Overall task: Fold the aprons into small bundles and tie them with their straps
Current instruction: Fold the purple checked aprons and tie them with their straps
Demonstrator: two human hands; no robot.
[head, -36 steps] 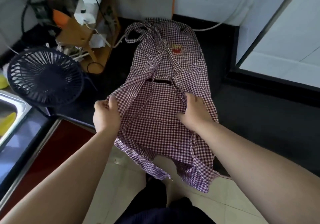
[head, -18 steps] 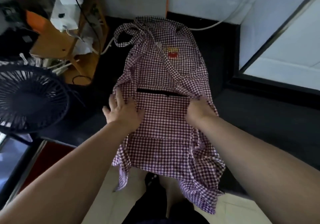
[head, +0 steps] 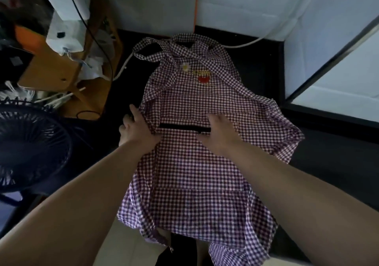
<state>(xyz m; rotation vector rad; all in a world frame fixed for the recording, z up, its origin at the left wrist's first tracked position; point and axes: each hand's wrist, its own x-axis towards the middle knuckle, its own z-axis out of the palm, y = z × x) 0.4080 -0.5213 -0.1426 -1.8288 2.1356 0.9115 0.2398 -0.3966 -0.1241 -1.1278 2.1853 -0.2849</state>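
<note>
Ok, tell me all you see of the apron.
The apron is purple-and-white checked cloth, spread flat on a dark counter, bib far, hem hanging over the near edge. It has a neck loop, a dark pocket slit, a flower and a red patch. The left hand rests on its left edge, the right hand by the slit.

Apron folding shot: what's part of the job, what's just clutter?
Job: apron, its straps, left hand at its edge, right hand flat on it.
Lying about: fan, white cable, wooden board, white box.
</note>
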